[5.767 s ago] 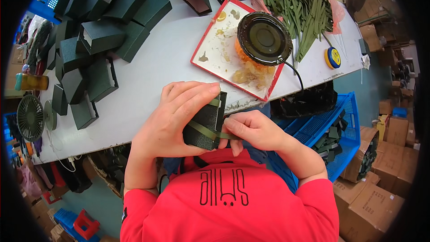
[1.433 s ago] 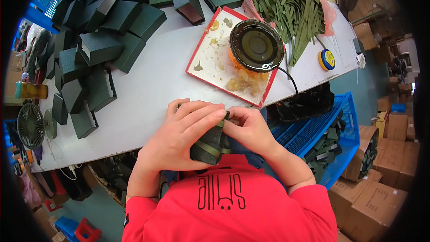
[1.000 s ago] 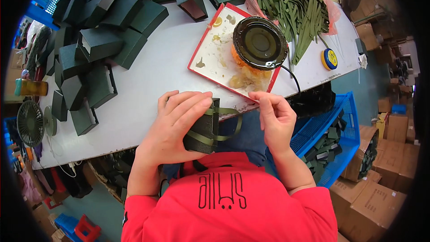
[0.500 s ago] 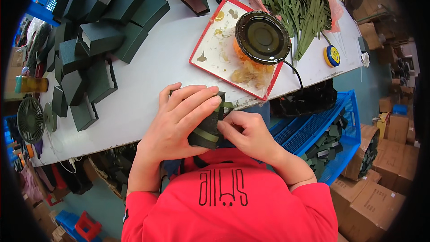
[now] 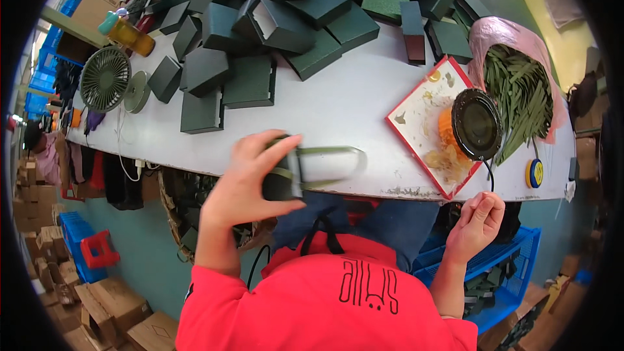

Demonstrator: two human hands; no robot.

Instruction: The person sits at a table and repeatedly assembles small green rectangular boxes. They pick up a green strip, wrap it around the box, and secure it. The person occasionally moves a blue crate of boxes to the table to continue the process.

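My left hand [image 5: 250, 172] is wrapped round a small dark green box [image 5: 279, 179] above the table's front edge. From the box's right side sticks out an olive-green ribbon loop [image 5: 335, 151], blurred by motion. My right hand [image 5: 478, 221] is off to the right, in front of the table edge and apart from the box. Its fingers are curled and pressed together; whether anything is between them does not show. The nearest things to it are a red-edged board [image 5: 416, 136] and a black round dish [image 5: 476, 123] of dark liquid, on an orange base.
Dark green boxes [image 5: 250, 81] are piled at the back of the white table [image 5: 344, 107]. A pink bag [image 5: 504, 29] of green ribbon strips [image 5: 520, 84] and a yellow-blue tape measure [image 5: 534, 173] lie right. A fan [image 5: 106, 78] stands left. A blue crate [image 5: 520, 279] is below right.
My right hand has left the box and moved right. My left hand still holds the box, and the ribbon loop now stands out from it. The whole view has swung to the left.
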